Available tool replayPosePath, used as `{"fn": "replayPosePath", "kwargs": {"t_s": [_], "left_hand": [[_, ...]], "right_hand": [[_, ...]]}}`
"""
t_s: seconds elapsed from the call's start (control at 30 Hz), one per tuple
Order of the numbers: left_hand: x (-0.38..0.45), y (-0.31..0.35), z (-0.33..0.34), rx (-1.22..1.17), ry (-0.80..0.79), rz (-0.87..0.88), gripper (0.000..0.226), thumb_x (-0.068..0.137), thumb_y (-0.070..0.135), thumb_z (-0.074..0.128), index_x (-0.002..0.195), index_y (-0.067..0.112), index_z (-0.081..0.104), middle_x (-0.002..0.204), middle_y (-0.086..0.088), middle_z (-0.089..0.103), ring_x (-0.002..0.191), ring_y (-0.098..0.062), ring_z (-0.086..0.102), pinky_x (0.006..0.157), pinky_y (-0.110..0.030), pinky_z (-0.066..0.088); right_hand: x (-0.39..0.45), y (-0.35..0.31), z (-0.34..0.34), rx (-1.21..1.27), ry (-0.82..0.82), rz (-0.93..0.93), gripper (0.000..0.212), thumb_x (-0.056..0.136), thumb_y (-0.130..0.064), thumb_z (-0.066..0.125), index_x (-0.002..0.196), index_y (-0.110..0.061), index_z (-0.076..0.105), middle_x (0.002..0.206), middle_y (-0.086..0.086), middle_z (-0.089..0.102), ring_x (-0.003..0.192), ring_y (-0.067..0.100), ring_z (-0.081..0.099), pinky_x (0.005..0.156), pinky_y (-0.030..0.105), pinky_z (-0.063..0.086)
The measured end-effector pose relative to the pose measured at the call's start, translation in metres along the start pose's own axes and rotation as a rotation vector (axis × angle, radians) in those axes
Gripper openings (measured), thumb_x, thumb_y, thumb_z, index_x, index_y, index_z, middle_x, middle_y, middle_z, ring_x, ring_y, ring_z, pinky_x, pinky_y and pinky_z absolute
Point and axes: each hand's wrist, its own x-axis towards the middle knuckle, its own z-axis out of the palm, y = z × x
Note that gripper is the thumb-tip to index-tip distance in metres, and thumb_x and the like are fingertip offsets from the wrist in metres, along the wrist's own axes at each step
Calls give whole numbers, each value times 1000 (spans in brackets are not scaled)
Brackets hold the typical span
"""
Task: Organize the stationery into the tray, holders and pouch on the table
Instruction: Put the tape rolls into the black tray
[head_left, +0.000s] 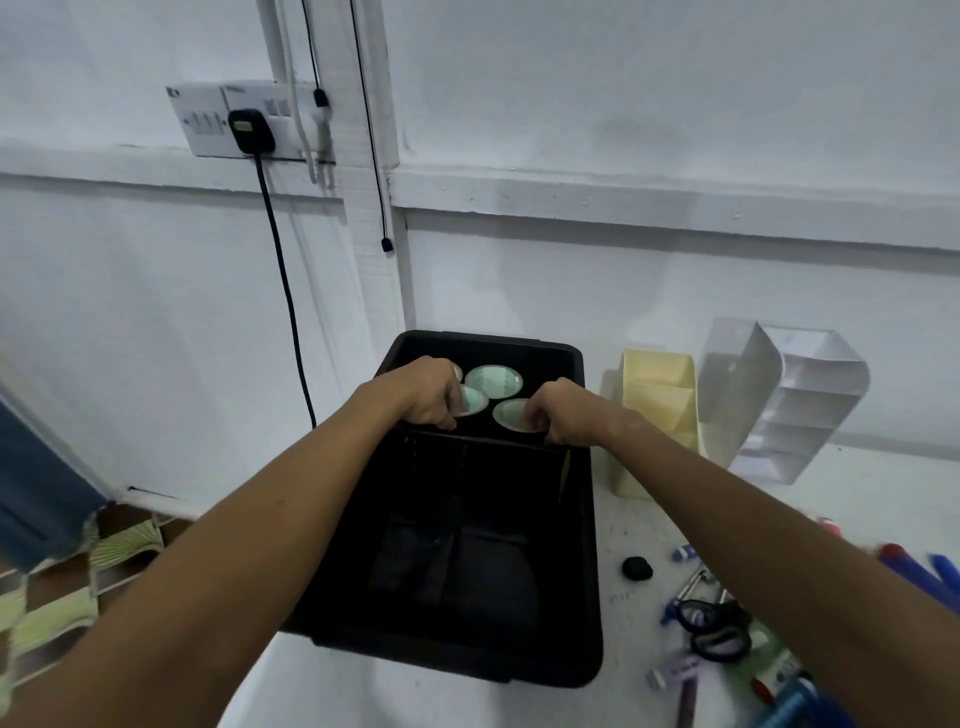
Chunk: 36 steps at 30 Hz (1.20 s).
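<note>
On my far left I see a black plug (251, 131) seated in a wall socket, its cable hanging down behind the white table (857, 499). Moving right, my left hand (427, 396) reaches into the far end of the black tray (584, 613), fingers curled down around the top edge of a black pouch (467, 519) that lies inside the tray. Just beyond the knuckles sit round tape rolls (493, 380) in the tray's back section. My right hand (558, 413) grips the same pouch edge, fingers curled over it, beside the nearest roll. Right of the tray stands a pale yellow holder (657, 410), then a white holder (800, 405), both tilted. Nearer me on the table lie a small black object (637, 569), black-handled scissors (714, 626), and blurred blue pens (922, 574) at the right edge.
</note>
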Motion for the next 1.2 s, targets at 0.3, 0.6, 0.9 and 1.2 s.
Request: {"fn": "replayPosePath", "kwargs": {"t_s": [0.3,0.6,0.9,1.2], "left_hand": [[10,6,9,-13,-101,-43,19,77,13,71,95,16,78,94,-2,73,91,-20,66,73,-19,45],[14,1,19,-166,-129,-24,12,81,23,77,90,16,78,84,4,72,80,-8,62,81,-22,48],[6,-8,22,-275,-21,-80,20,75,32,81,88,17,77,88,4,73,86,-11,67,80,-23,50],[-10,63,-8,-276,139,76,22,79,35,76,96,21,73,90,8,69,86,-9,62,82,-24,48]], "right_hand": [[5,2,7,-120,-40,-54,34,77,6,57,102,-11,71,96,8,69,89,23,63,74,27,49],[7,4,5,-26,-96,-55,25,81,-3,64,103,-13,73,102,4,72,95,18,65,80,21,47],[5,10,6,122,24,-21,28,73,-17,79,99,-8,72,95,4,72,87,13,66,80,21,50],[-72,30,-25,276,254,-76,20,77,-16,75,96,-11,74,91,0,74,82,10,68,79,23,54]]}}
